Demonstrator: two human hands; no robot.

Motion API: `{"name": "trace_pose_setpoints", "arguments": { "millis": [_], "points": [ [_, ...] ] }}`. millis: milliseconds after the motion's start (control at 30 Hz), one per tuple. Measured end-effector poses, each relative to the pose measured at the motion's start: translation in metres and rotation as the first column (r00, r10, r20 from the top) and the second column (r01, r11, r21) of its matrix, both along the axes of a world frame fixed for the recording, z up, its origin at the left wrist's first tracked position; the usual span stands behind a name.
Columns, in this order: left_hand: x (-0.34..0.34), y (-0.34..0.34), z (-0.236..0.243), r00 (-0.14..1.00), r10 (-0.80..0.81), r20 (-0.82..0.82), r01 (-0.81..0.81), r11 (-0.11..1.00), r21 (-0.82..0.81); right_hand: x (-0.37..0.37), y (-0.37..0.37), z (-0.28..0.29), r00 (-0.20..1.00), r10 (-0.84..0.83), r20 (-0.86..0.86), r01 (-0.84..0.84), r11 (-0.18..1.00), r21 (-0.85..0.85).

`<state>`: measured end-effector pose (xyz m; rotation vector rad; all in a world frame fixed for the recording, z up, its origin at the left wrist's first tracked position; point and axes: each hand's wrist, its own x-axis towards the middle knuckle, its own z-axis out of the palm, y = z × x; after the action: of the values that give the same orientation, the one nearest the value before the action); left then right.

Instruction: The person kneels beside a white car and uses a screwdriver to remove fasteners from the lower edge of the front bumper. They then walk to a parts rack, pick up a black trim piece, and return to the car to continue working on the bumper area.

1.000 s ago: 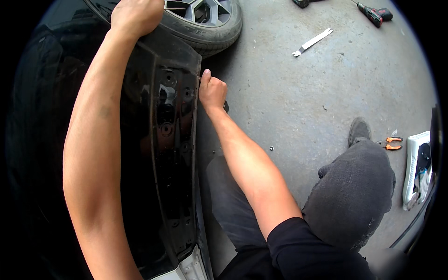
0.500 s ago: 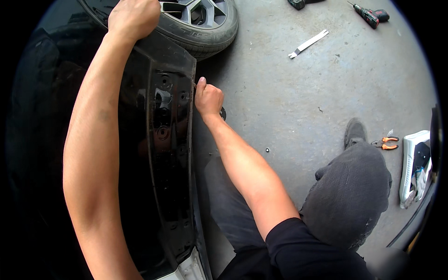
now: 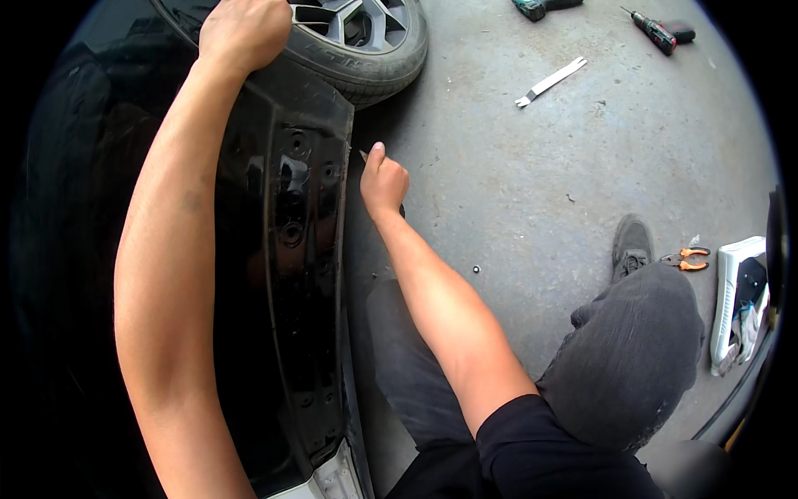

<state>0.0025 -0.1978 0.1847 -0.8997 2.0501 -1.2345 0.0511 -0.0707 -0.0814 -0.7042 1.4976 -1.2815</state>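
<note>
At the car's wheel arch (image 3: 287, 81), beside the wheel (image 3: 386, 71), my left hand (image 3: 243, 35) is closed over the edge of the body; its fingertips are hidden. My right hand (image 3: 385, 181) is in a fist just off the black rear body panel (image 3: 303, 274), thumb up. From that fist sticks the thin pointed tip of a tool (image 3: 363, 155), and a dark end shows behind the wrist; the rest of it is covered. The panel has several round holes and a bare edge on the side of my right hand. The tool tip is a little apart from that edge.
On the grey floor lie a white forked pry tool (image 3: 550, 81), a red and black cordless driver (image 3: 655, 35), a green and black power tool (image 3: 536, 8) and orange-handled pliers (image 3: 688, 259). A small round part (image 3: 476, 269) is near my leg. A white-rimmed tray (image 3: 725, 308) stands at the right.
My right hand has drawn back slightly to the right, away from the panel edge, so the tool tip now shows. My left hand stays at the wheel arch.
</note>
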Motion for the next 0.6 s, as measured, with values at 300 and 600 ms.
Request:
{"name": "trace_pose_setpoints", "arguments": {
  "millis": [300,600],
  "points": [
    [-0.009,0.002,0.001,1.0,-0.001,-0.007,0.001,1.0,0.016,0.0,-0.015,0.014,1.0,-0.001,0.014,0.001,1.0,0.002],
    [-0.013,0.002,0.002,0.999,0.0,-0.04,0.001,1.0,0.017,0.006,-0.022,0.005,0.993,-0.11,-0.033,0.104,0.984,-0.148]
  ]
}}
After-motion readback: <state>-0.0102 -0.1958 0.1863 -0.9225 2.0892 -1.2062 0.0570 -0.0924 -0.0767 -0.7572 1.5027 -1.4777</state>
